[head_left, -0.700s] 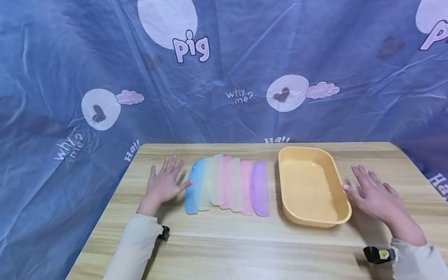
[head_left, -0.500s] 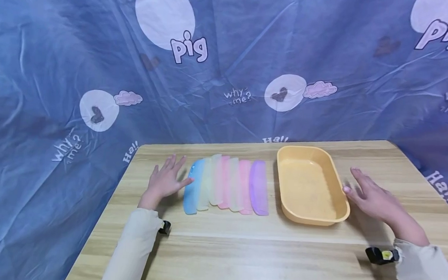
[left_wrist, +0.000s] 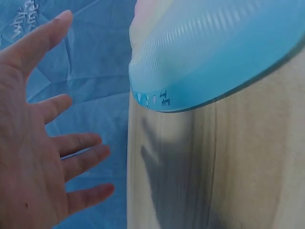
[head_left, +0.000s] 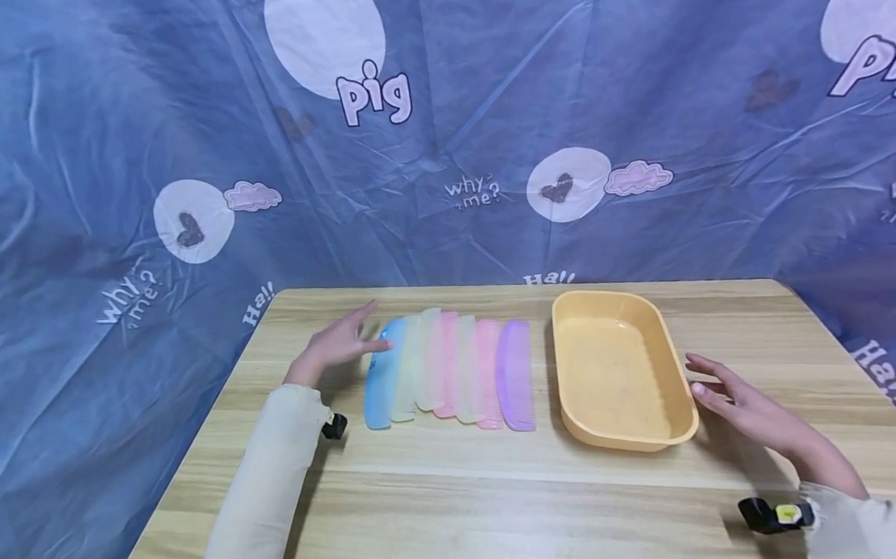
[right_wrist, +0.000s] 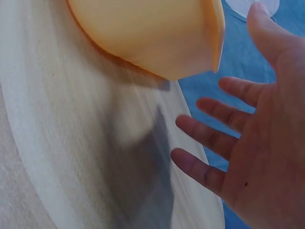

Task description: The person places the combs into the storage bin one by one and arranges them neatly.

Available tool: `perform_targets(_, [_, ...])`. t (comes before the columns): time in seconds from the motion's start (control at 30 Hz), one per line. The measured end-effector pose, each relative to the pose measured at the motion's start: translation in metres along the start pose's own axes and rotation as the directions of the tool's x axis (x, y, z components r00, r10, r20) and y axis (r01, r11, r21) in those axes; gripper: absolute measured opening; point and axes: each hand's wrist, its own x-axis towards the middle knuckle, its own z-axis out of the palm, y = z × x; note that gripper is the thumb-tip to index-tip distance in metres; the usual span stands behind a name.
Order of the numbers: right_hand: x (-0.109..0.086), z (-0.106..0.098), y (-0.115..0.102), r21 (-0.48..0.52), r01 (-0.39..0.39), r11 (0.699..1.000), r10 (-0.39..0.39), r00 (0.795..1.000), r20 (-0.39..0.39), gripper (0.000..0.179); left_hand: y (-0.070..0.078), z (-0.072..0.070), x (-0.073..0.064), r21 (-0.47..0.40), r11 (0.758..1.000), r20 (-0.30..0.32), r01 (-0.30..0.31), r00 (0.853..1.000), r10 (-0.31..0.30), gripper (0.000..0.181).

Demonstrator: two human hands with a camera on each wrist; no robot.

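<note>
Several translucent combs lie side by side, overlapping, on the wooden table. A blue comb [head_left: 380, 385] is at the left end of the row and a purple comb [head_left: 515, 374] at the right end, with pale yellow and pink ones between. My left hand [head_left: 334, 347] hovers at the blue comb's left, thumb over its upper part; the left wrist view shows the thumb apart from it. To the right of the combs stands an orange-yellow plastic basin [head_left: 616, 379]. My right hand [right_wrist: 257, 138], fingers spread and holding nothing, is beside the basin's right wall.
The wooden table [head_left: 438, 512] extends in front of the combs and basin. A blue printed cloth [head_left: 456, 105] hangs behind the table and along its sides. Black wrist cameras [head_left: 775, 516] sit under both sleeves.
Both hands have turned from palm-down to more sideways. The left thumb has moved slightly up along the blue comb, and the right fingers have come nearer the basin. Combs and basin stay put.
</note>
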Motion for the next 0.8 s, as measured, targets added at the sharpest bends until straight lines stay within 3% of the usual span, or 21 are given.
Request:
perform_targets(0.13, [0.001,0.001,-0.001,0.049,0.024,0.999,-0.025,1.0,0.015,0.056,-0.004,-0.001,0.008,-0.089,0.996,0.033,0.028,0.999,-0.026,0.096])
perform_targets(0.37, [0.001,0.001,-0.002,0.062,-0.061,0.996,0.059,0.997,0.045,0.062,-0.012,0.001,0.019,-0.223,0.973,0.076,0.053,0.996,-0.036,0.095])
perform_targets(0.6, [0.002,0.003,-0.004,0.1,-0.104,0.99,0.097,0.993,0.068,0.063,-0.022,0.007,0.027,-0.225,0.971,0.106,0.079,0.993,-0.056,0.09])
perform_targets(0.8, [0.001,0.006,-0.004,0.154,-0.108,0.982,0.1,0.993,0.061,0.062,-0.022,0.011,0.031,-0.252,0.965,0.103,0.075,0.993,-0.05,0.084])
